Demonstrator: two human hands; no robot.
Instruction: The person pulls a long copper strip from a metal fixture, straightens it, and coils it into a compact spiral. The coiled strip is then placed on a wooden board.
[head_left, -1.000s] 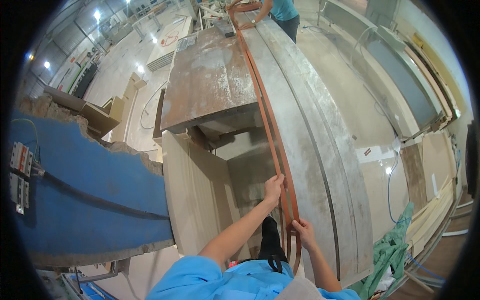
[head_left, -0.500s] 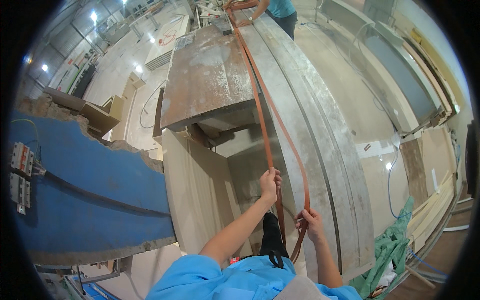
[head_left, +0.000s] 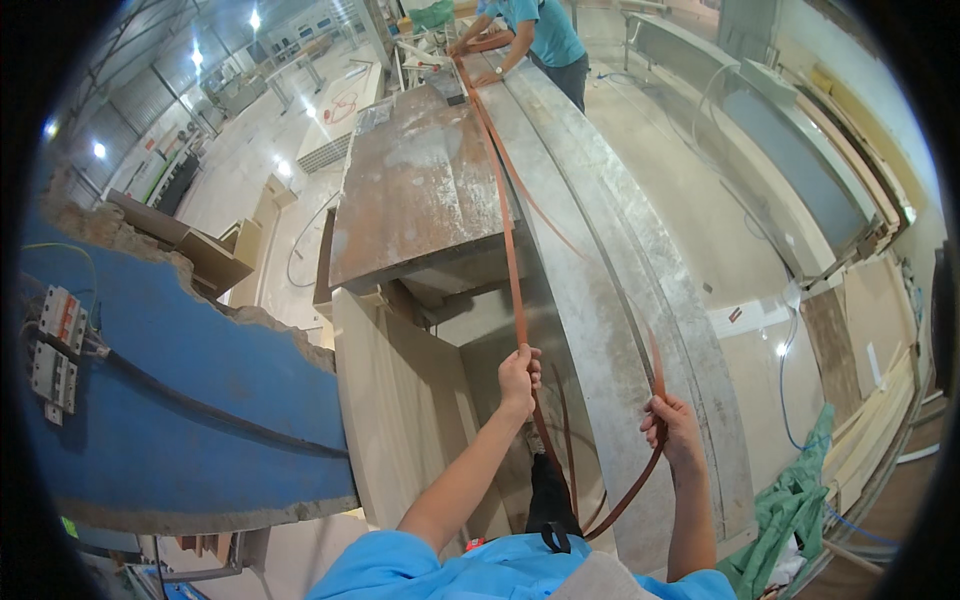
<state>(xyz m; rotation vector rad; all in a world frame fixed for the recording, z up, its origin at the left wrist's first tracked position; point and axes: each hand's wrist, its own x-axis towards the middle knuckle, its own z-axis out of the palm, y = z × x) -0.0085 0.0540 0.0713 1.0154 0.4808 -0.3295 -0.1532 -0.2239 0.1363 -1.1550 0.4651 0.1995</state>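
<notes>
My left hand [head_left: 518, 382] is closed around a long reddish-brown edging strip [head_left: 510, 250], which runs taut from the far end of the metal table toward me. Below that fist the strip hangs down past my leg. Further right and a little nearer, my right hand [head_left: 674, 430] pinches a second length of brown strip [head_left: 640, 478] over the metal table [head_left: 590, 310]. This length loops down toward my waist, and a short part stands up above my fingers. Another stretch of strip [head_left: 535, 205] thins out on the tabletop; whether it joins the piece in my right hand I cannot tell.
At the far end a co-worker [head_left: 545, 35] in a blue shirt has both hands by the strips. A rusty metal plate [head_left: 420, 180] adjoins the table, with an open cavity below it. A blue panel [head_left: 200, 420] stands left, and green cloth [head_left: 790, 510] lies at lower right.
My right hand has moved right and slightly up with its strip, away from my left hand. My left hand has shifted slightly left, still gripping. The co-worker shows more fully.
</notes>
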